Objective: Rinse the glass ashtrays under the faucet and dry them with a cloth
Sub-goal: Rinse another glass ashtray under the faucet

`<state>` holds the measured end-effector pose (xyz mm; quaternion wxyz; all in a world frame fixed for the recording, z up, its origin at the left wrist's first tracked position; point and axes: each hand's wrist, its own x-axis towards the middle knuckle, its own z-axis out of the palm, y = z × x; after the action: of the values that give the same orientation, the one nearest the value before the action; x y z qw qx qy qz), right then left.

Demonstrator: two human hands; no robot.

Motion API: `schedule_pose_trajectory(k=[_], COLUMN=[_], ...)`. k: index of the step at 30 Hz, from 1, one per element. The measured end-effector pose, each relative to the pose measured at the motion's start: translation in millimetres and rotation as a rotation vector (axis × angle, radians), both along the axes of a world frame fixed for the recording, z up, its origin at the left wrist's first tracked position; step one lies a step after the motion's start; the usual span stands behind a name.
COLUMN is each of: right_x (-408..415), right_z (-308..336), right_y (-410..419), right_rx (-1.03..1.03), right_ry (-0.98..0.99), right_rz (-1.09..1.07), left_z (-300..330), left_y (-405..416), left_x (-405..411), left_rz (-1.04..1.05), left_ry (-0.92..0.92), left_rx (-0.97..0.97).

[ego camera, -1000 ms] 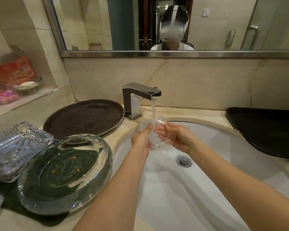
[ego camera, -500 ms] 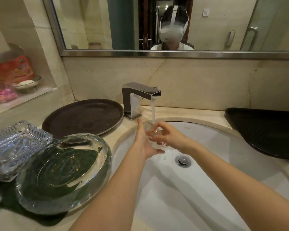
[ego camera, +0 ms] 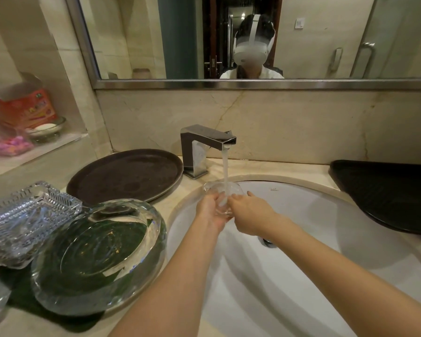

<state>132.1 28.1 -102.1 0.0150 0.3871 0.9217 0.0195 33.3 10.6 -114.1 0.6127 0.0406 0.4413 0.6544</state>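
Head cam | both hands hold small glass ashtray under running faucet | left hand cups it | right hand grips its side | over sink

Both arms are reaching forward, converging under the faucet. The left hand and right hand are gripping something between them (fingers curled inward).

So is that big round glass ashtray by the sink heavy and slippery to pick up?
Probably heavy: the round ashtray has very thick glass walls. Likely slippery too, since its rim is smooth and glossy. It sits flat on a dark green cloth, so it shouldn't roll, but it could chip if dropped.
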Motion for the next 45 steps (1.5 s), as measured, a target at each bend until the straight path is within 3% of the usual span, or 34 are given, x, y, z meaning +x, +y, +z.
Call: schedule_pose_trajectory(k=[6, 10, 16, 19, 22, 26, 31, 33, 36, 40, 42, 45], right_x=[-7, -3, -1, -12, -19, -14, -9, 0, 16, 22, 17, 8], right_z=[0, -3, -2, 3, 5, -2, -20, -22, -27, -31, -30, -25], right_y=[-6, -5, -8, -16, -28, -35, -16, -9, 8, 20, 21, 23], right_rx=[-0.197, -0.076, 0.102, 0.224, 0.246, 0.153, -0.093, -0.05, 0.094, -0.022, -0.17, -0.567], right_ry=[0.265, 0.106, -0.021, -0.125, -0.126, 0.053, 0.498, 0.511, 0.534, 0.755, 0.953, 1.153], right_rz=[0.153, 0.117, -0.024, -0.064, -0.055, -0.089, -0.096, -0.042, -0.025, -0.175, -0.224, -0.363], left_z=[-2, -2, -1, 0, 1, 1, 1, 3, 5, 9, 8, 2], left_y=[-1, 1, 4, 5, 3, 5, 5, 3, 2, 0, 0, 0], left_x=[-2, 0, 2, 2, 4, -1, -3, -3, 0, 2, 4, 6], left_rz=[-0.007, -0.066, 0.086, 0.126, 0.163, 0.168, 0.173, 0.177, 0.148, 0.14, 0.113, 0.124], left_ry=[0.146, 0.231, 0.256, 0.385, 0.406, 0.386, 0.379, 0.286, 0.289, 0.293, 0.324, 0.496], left_rx=[-0.107, -0.123, -0.062, -0.105, -0.02, 0.038, 0.006, 0.009, 0.018, 0.029, 0.027, -0.017])
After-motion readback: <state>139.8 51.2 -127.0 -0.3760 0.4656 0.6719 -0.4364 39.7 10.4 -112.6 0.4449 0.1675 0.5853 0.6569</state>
